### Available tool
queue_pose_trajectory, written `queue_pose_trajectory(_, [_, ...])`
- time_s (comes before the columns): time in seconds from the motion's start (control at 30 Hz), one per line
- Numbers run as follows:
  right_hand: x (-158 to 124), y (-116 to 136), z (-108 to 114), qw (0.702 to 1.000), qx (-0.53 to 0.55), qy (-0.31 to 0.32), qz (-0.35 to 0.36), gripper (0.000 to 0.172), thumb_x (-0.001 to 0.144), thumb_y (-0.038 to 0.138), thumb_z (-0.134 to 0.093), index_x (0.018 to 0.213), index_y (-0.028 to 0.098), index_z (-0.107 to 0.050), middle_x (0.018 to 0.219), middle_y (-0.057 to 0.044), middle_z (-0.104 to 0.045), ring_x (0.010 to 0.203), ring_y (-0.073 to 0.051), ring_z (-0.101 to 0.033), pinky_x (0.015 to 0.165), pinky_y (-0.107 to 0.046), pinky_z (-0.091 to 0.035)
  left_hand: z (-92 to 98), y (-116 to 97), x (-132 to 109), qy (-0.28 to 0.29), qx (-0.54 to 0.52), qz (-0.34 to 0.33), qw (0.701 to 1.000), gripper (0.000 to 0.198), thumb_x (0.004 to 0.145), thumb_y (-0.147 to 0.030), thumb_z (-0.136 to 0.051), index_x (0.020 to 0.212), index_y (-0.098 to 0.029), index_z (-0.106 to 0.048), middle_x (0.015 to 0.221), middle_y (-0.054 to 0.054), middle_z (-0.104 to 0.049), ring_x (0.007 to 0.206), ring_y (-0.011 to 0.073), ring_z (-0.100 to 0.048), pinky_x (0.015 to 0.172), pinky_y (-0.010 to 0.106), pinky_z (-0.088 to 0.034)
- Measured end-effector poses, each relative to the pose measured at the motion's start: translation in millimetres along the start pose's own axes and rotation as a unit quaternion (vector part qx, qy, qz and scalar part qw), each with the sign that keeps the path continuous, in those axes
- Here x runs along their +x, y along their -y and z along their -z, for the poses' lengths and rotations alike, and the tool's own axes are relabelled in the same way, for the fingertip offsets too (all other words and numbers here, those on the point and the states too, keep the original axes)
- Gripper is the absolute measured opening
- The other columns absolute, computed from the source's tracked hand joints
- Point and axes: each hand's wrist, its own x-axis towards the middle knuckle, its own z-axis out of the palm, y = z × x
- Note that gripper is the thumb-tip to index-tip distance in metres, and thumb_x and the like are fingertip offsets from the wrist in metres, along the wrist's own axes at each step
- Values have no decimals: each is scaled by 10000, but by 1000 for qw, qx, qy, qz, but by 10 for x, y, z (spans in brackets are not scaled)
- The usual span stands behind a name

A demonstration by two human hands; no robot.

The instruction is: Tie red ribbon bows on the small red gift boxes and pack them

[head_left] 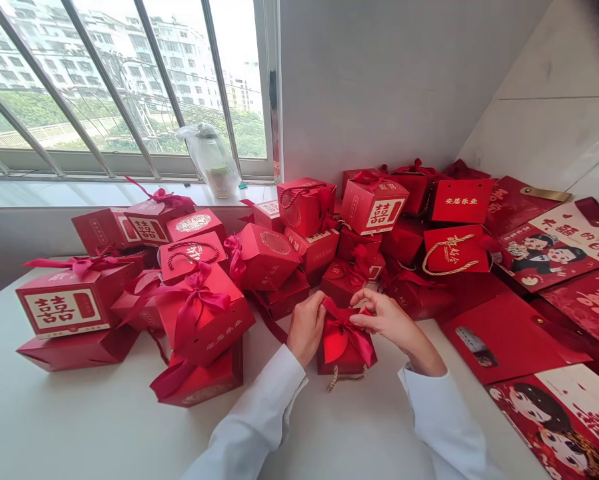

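A small red box (pixel 348 363) with a bow of red ribbon (pixel 356 341) on top stands on the white table between my hands. A twisted beige cord handle (pixel 346 377) hangs at its near side. My left hand (pixel 306 327) is closed at the box's left, its fingertips pinching the ribbon. At the upper right of the bow, my right hand (pixel 386 323) has thumb and index finger closed on a loop of the ribbon.
Many red gift boxes (pixel 269 263) are piled beyond and left of my hands on the table (pixel 104 427). Flat red bags (pixel 509 333) lie at the right. A plastic-wrapped cup (pixel 219 173) stands on the windowsill (pixel 79 194), by the barred window.
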Motion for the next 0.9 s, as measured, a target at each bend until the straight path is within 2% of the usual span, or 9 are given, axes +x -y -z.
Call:
queue_pose_trajectory(0.33, [-15,34,-14,1000,-17,1,-6,201,666,244,-615,832,204,-509,520,90,-503,468,-97,-478,467,-215,-349,0,16,2,1,-23,9,1000,196,841,-147,-347,737,-173,-510,683,-27,-544,642,102,-484,622,202,-349])
queue_pose_trajectory(0.43, [-18,15,-2,1000,-19,4,-6,205,668,238,-617,837,210,-506,522,92,-508,472,-101,-488,465,-214,-348,51,11,24,22,-36,13,999,195,832,-153,-361,760,-170,-541,701,-24,-580,650,106,-513,622,201,-366])
queue_pose_trajectory(0.57, [-25,9,32,1000,-28,6,-7,202,690,252,-613,862,212,-513,545,81,-525,494,-108,-506,485,-220,-366,237,-11,58,95,-72,16,993,116,811,-194,-449,868,-170,-547,803,0,-613,720,124,-560,631,204,-412])
queue_pose_trajectory(0.63, [-26,17,45,999,-32,8,-10,199,704,265,-605,872,210,-515,548,76,-526,500,-110,-510,491,-223,-369,380,-57,60,87,-61,-2,994,129,774,-196,-522,901,-171,-517,864,15,-596,773,134,-559,668,215,-433])
queue_pose_trajectory(0.73, [-23,33,46,999,-29,13,-12,204,708,279,-603,876,206,-515,547,76,-525,503,-108,-514,498,-222,-374,601,-186,32,68,4,-46,997,134,736,-139,-551,840,-181,-478,836,0,-541,757,126,-515,685,224,-428])
queue_pose_trajectory(0.83, [-16,41,36,1000,-14,20,-17,227,698,289,-614,878,200,-508,540,80,-513,502,-106,-512,491,-219,-377,721,-323,-9,133,74,-104,983,118,767,-176,-589,802,-186,-476,804,-14,-526,717,120,-492,658,225,-412])
queue_pose_trajectory(0.9, [-13,39,34,999,-9,23,-21,244,691,294,-619,883,197,-505,539,81,-509,501,-108,-511,485,-219,-383,710,-376,-29,171,128,-128,968,159,767,-214,-639,829,-186,-495,848,-3,-552,753,134,-515,676,238,-418])
